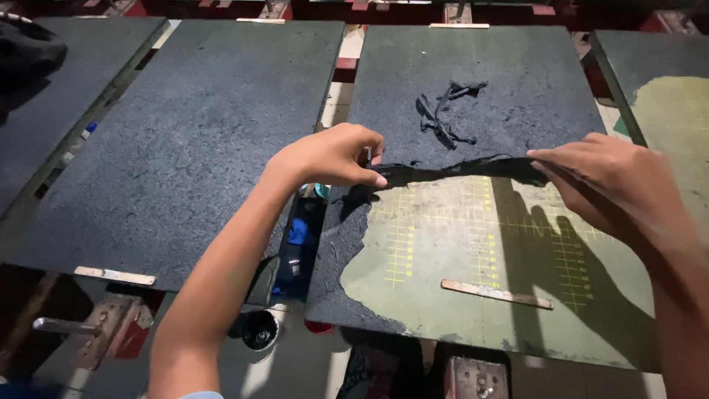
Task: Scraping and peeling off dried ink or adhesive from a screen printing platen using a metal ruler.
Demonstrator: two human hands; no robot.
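The centre board [473, 244] is lying flat under both hands; it serves as the landmark here. Its far half is carrying a rough black coating [517, 81]. Its near half is showing bare green surface printed with yellow grid marks [402, 251]. A jagged black margin is running down the board's left edge to the near left corner.

A second board [185, 140], fully black, is lying left of the centre board across a narrow gap. A third board [665, 103] is lying to the right, part black, part green.

A long black strip [458, 171] is stretching across the centre board along the line where coating meets bare green. The strip is lifting off the surface between the hands.

The left hand [332, 157] is sitting at the board's left edge, fingers curled closed, thumb and fingertips pinching the strip's left end. The right hand [605, 174] is sitting near the board's right edge, fingers extended and close together, fingertips gripping the strip's right end.

A crumpled black scrap [443, 114] is lying on the coating beyond the strip. A wooden slat [496, 293] is lying on the green area nearer the viewer. A small black pot [258, 330] is standing below the board's near left corner.
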